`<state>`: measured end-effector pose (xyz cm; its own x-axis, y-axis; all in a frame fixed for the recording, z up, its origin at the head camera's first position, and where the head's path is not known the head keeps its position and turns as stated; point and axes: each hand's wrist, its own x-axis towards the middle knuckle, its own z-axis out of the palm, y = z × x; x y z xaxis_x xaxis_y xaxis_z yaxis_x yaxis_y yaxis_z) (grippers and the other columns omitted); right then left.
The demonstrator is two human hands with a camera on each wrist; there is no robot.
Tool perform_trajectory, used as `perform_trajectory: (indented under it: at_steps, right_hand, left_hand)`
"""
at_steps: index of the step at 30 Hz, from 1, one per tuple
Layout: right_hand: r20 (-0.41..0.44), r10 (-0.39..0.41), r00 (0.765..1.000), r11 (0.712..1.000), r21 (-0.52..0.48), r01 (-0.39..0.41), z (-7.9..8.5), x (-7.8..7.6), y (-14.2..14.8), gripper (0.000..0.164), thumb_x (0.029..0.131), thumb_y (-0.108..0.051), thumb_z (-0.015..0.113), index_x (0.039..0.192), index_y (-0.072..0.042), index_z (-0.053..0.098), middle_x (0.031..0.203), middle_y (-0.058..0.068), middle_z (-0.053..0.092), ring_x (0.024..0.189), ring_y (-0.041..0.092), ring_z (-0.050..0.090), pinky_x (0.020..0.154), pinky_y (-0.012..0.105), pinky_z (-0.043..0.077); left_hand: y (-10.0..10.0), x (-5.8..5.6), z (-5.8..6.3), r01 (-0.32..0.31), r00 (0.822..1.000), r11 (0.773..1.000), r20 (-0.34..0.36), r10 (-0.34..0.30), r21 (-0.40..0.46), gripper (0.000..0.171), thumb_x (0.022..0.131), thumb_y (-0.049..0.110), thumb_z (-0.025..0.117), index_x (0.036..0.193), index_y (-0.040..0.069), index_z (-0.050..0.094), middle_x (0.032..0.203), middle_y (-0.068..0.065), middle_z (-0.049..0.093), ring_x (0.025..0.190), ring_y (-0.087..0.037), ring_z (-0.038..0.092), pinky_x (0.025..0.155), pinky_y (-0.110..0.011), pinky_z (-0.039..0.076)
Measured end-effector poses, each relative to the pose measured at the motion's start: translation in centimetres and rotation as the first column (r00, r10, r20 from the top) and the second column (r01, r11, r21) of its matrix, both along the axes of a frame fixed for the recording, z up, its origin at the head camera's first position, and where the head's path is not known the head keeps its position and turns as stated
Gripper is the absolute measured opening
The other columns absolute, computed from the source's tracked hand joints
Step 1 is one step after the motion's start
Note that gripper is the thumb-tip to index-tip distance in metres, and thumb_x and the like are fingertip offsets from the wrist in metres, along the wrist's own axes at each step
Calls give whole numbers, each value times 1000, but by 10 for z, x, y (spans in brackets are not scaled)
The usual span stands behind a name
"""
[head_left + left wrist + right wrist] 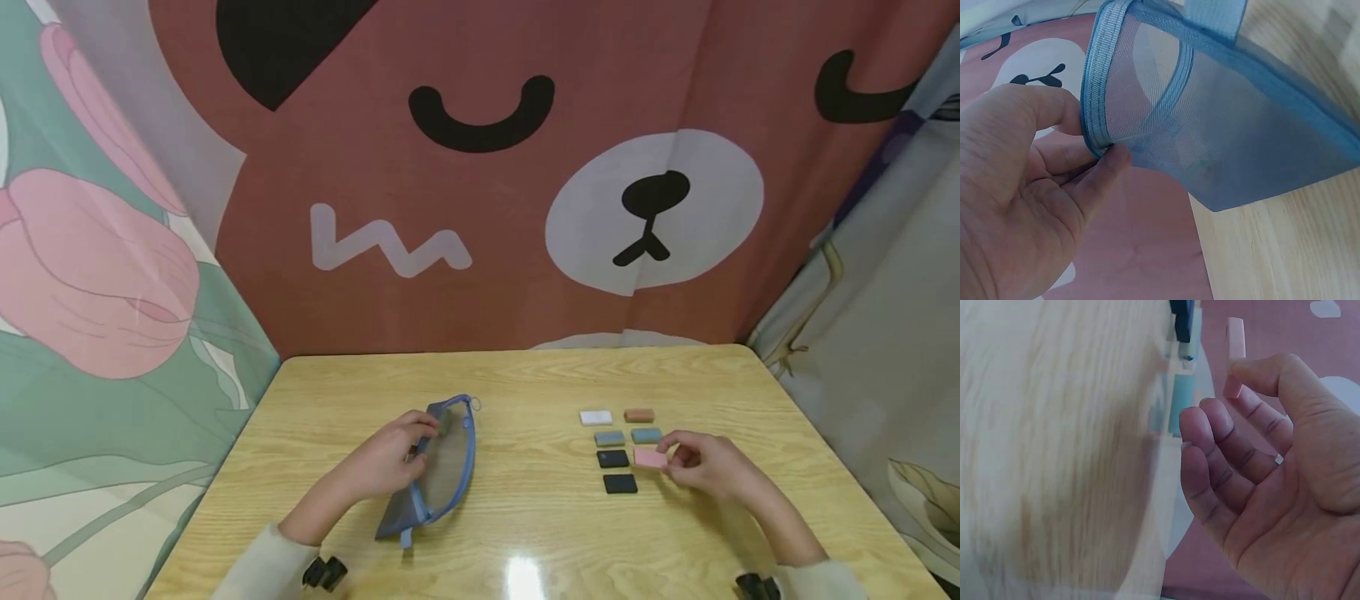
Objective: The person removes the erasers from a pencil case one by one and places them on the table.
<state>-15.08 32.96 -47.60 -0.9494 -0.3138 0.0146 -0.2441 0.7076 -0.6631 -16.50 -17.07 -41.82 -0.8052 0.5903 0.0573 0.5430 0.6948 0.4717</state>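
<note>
My left hand [386,458] pinches the blue zipped edge of a mesh pouch [450,471] between thumb and fingers. The pouch lies slanted on the table with its mouth spread, and the left wrist view shows its see-through mesh wall [1260,150]. At the right, my right hand [708,467] pinches a small pink rectangular block [648,457] by one end with thumb and index finger. In the right wrist view the pink block [1236,344] stands up above the table surface, while the other fingers curve loosely beside it.
Around the pink block lie a white block [596,417], a brown block [639,415], two blue-green blocks [646,436] and two black blocks [620,483], in two columns. The wooden table [540,525] ends at a bear-print curtain [480,308].
</note>
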Motion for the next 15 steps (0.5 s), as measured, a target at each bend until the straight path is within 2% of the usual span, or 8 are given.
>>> perform_trajectory:
  at_steps: [6, 15]
  right_hand:
    - [-23, 33, 999, 999, 39, -32, -1, -4, 3, 20, 84, -7, 74, 101, -16, 67, 74, -6, 60, 61, 2, 50, 54, 22, 43]
    - [-10, 40, 999, 995, 93, -39, -5, -8, 11, 20, 85, -9, 77, 102, -13, 68, 74, -6, 58, 62, 3, 48, 56, 22, 41]
  left_hand:
    - [3, 2, -3, -17, 1000, 1000, 2, 17, -6, 35, 94, 6, 64, 127, -3, 64, 141, -15, 53, 115, -26, 62, 85, -37, 56]
    - [5, 5, -6, -23, 1000, 1000, 11, 23, -2, 34, 94, 8, 65, 126, -1, 65, 140, -10, 54, 121, -27, 60, 90, -40, 55]
